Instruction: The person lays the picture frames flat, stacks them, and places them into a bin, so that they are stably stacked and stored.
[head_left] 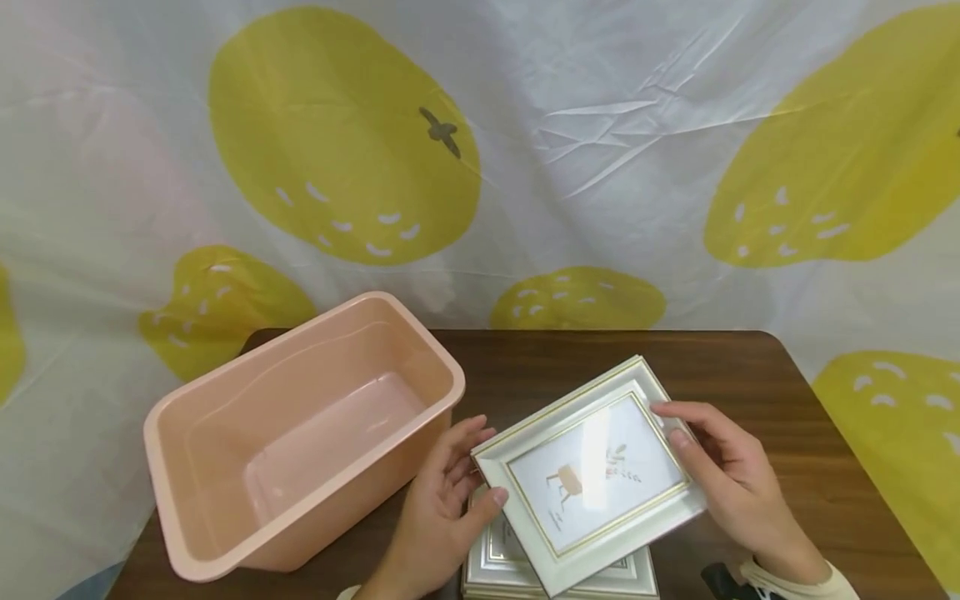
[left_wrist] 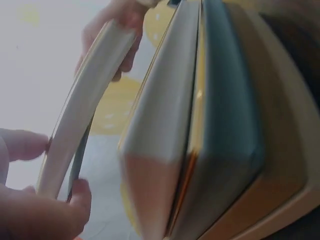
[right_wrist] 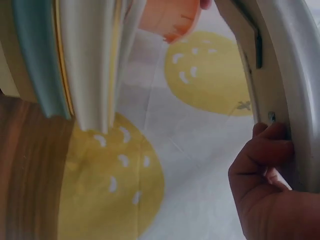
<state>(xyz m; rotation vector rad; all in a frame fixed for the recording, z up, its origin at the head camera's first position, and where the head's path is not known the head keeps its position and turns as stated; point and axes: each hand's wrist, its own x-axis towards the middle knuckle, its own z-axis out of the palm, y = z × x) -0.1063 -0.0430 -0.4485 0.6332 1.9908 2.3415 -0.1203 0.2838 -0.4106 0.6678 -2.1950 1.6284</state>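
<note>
I'm pinching this stiff, light, glass-fronted picture frame (head_left: 592, 477) by its side rails, left hand (head_left: 442, 508) and right hand (head_left: 731, 475) fingers gripping opposite edges, above the stack of frames (head_left: 517, 571).

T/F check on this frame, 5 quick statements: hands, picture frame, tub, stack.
1. Both hands hold the white picture frame. True: left hand grips its left edge, right hand its right edge.
2. The pink tub holds a frame. False: nothing shows inside it.
3. The held frame lies flat on the table. False: it is lifted and tilted above a stack of frames.
4. The tub sits left of the hands. True.
5. The frame's print shows a lemon. False: a small deer-like figure with a sprig.
</note>
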